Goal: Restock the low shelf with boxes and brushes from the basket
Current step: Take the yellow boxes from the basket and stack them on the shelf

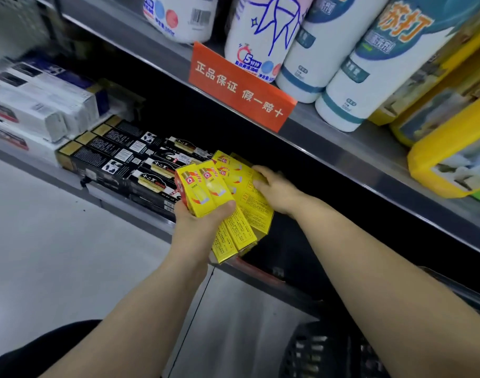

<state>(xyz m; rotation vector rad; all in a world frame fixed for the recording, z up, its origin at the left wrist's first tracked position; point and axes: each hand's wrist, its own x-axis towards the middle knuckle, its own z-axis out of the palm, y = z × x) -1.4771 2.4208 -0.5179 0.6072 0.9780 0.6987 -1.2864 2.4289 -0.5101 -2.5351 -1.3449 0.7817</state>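
A person's left hand (pixel 197 222) clamps two yellow boxes (pixel 206 192) at the low shelf (pixel 140 211) edge, while the right hand (pixel 274 190) lies spread atop fanned yellow cartons (pixel 247 214) beside black boxes (pixel 118 156).

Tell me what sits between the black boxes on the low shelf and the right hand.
In the head view, yellow boxes fill that stretch between the black boxes and right hand; the left hand grips some.
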